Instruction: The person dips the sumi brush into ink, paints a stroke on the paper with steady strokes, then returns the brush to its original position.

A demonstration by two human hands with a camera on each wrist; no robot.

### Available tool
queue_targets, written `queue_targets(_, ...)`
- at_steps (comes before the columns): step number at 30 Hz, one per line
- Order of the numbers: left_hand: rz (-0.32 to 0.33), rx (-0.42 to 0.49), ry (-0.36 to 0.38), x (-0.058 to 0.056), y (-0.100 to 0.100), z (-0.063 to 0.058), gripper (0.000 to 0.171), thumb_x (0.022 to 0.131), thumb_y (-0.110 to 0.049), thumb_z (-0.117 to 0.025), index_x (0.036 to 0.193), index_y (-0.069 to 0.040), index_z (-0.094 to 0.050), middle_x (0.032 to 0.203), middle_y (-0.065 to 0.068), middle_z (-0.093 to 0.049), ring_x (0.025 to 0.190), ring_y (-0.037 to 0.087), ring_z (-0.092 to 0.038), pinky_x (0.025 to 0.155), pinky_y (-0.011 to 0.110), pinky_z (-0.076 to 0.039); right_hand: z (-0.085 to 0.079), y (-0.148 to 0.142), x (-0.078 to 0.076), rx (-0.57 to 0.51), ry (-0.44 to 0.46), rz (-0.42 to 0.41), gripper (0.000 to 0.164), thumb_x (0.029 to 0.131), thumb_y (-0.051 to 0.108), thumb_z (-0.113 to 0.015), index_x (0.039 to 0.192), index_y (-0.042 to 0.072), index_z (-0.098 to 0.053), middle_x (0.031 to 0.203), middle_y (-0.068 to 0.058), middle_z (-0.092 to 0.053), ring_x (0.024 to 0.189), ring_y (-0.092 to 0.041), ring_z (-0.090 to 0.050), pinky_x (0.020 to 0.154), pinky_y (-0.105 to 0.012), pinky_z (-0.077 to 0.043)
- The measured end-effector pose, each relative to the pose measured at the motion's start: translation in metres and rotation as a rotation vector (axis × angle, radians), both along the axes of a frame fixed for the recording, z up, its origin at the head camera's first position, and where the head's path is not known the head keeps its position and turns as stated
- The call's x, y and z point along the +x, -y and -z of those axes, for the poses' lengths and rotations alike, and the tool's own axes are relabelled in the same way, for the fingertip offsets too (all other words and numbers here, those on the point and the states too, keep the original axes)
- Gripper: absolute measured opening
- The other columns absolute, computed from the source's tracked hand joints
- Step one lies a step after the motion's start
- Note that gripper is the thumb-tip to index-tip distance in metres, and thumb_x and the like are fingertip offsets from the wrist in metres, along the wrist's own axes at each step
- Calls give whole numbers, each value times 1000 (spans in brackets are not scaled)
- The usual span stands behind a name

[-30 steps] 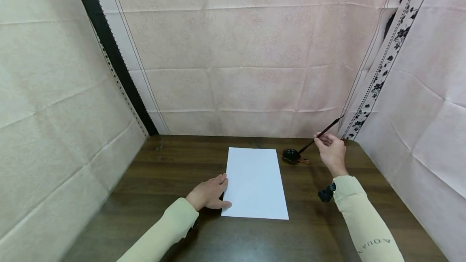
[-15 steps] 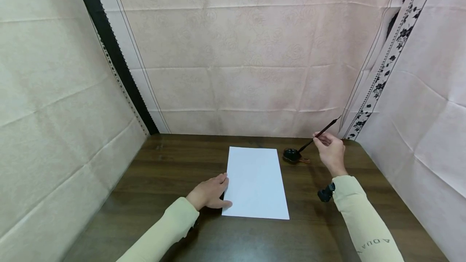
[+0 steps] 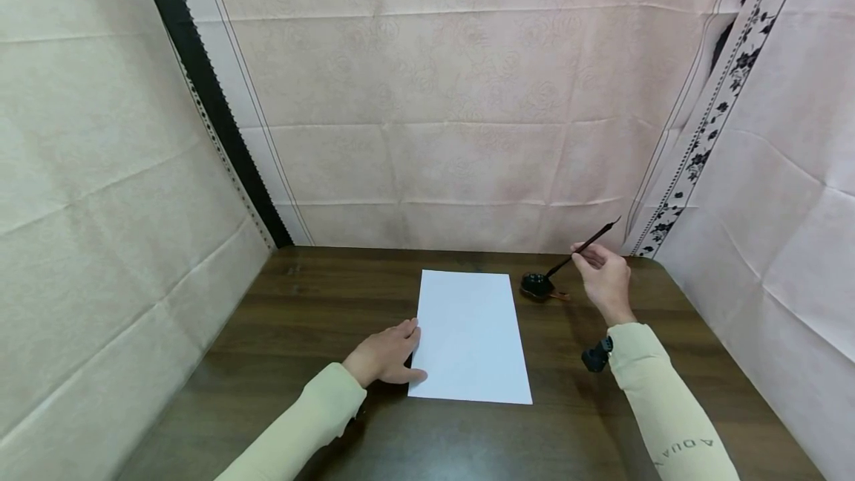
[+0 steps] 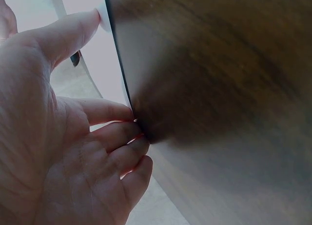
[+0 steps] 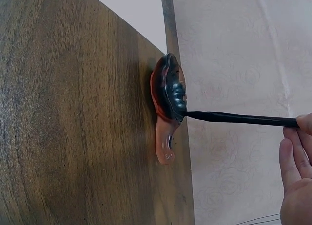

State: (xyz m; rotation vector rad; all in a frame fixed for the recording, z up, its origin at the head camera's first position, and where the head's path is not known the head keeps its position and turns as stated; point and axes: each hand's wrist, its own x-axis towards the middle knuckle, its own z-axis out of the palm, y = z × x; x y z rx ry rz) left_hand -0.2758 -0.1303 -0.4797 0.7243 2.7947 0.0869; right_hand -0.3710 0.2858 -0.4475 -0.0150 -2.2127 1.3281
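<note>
From the remote feed I judged the brush light, its shaft stiff and smooth, the dark tip soft; best held near mid-shaft, clear of the bristles. It slanted up from the dark dish, tip apparently at the rim, upper end beyond the fingers. The right grip pinched the shaft. The left grip lay unclenched at the left edge of the paper on the counter.
</note>
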Motion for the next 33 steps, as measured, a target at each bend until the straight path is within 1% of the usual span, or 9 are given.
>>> queue_targets(7, 0, 1, 12, 0, -1, -1, 87, 98, -56, -66, 161, -1, -40, 173, 15, -32, 162, 28, -33, 129, 45, -35, -2, 0, -1, 11, -20, -1, 20, 100, 15, -73, 117, 5, -78, 118, -17, -79, 93, 18, -63, 83, -2, -50)
queue_targets(11, -2, -4, 3, 0, -1, -1, 87, 98, -56, -66, 161, -2, -40, 173, 14, -33, 161, 29, -33, 129, 45, -35, -6, 1, 0, 19, -28, -16, 22, 101, 17, -73, 119, 5, -77, 119, -16, -79, 95, 15, -65, 84, -4, -51)
queue_targets(17, -1, -6, -8, 0, -1, -1, 87, 98, -56, -67, 161, -2, -41, 173, 14, -34, 161, 29, -35, 128, 45, -37, -10, 3, 2, 26, 13, -25, 23, 102, 20, -72, 121, 8, -77, 122, -14, -79, 99, 13, -65, 85, -5, -51)
queue_targets(21, -2, -8, -7, 1, -1, -1, 87, 97, -56, -67, 161, -2, -42, 173, 14, -34, 161, 28, -35, 128, 45, -37, -9, 5, 3, 28, 32, -30, 24, 102, 20, -71, 122, 7, -76, 122, -14, -79, 99, 13, -65, 84, -4, -51)
queue_targets(27, 0, -10, -3, 0, -1, 0, 88, 98, -57, -66, 161, -2, -41, 173, 14, -33, 161, 29, -34, 128, 45, -36, -4, 7, 2, 22, 48, -31, 23, 102, 17, -71, 122, 6, -76, 122, -15, -79, 95, 18, -61, 82, -2, -50)
queue_targets(33, 10, -10, -14, -1, 0, 0, 87, 98, -57, -66, 161, -2, -41, 173, 14, -34, 161, 28, -35, 128, 45, -37, 0, 6, -1, 21, 12, -27, 21, 101, 15, -72, 118, 4, -77, 119, -18, -79, 93, 19, -62, 82, -1, -49)
